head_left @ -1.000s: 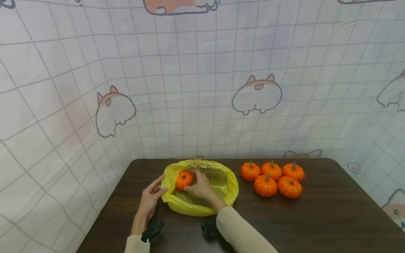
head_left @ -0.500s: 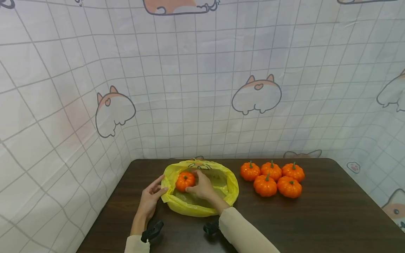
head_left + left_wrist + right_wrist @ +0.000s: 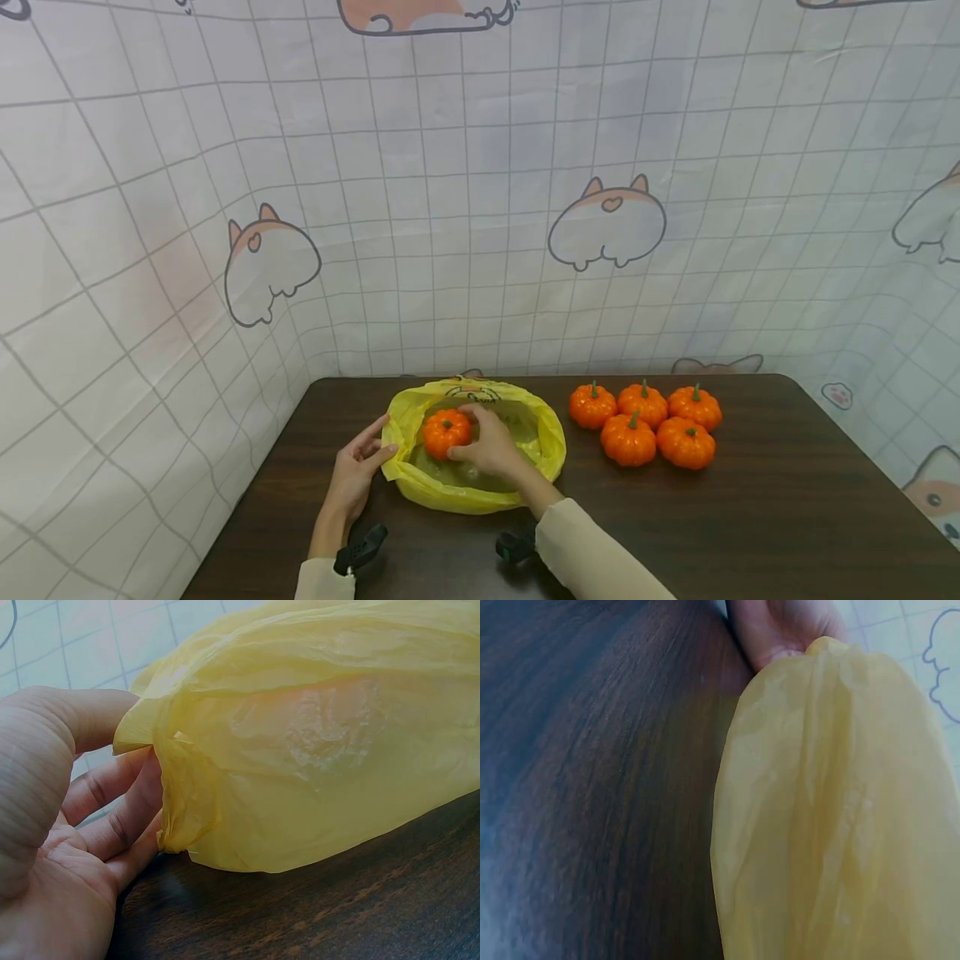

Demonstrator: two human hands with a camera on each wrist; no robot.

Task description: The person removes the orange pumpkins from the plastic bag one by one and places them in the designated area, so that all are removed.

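Observation:
A yellow plastic bag [image 3: 450, 497] lies with its mouth spread wide on the dark table. My left hand [image 3: 356, 477] holds the bag's left rim; the left wrist view shows the thumb and fingers [image 3: 124, 817] at the gathered edge of the plastic [image 3: 187, 795]. Inside the bag, my right hand [image 3: 491, 443] grips a small orange pumpkin [image 3: 447, 433], thumb on its near side and fingers at its far right. Only the bag's outer side [image 3: 817, 825] and the left hand [image 3: 784, 630] show in the right wrist view; the right hand is hidden there.
Several more small orange pumpkins [image 3: 628, 439] with green stems sit close together right of the bag. The dark wooden table [image 3: 780, 500] reaches back to a white gridded cloth [image 3: 465, 208] with cartoon animals. Black wrist cameras [image 3: 363, 548] are strapped to both wrists.
My right hand and the pumpkin it grips have shifted slightly right and nearer within the bag. The left hand stays at the rim, and the other pumpkins have not moved.

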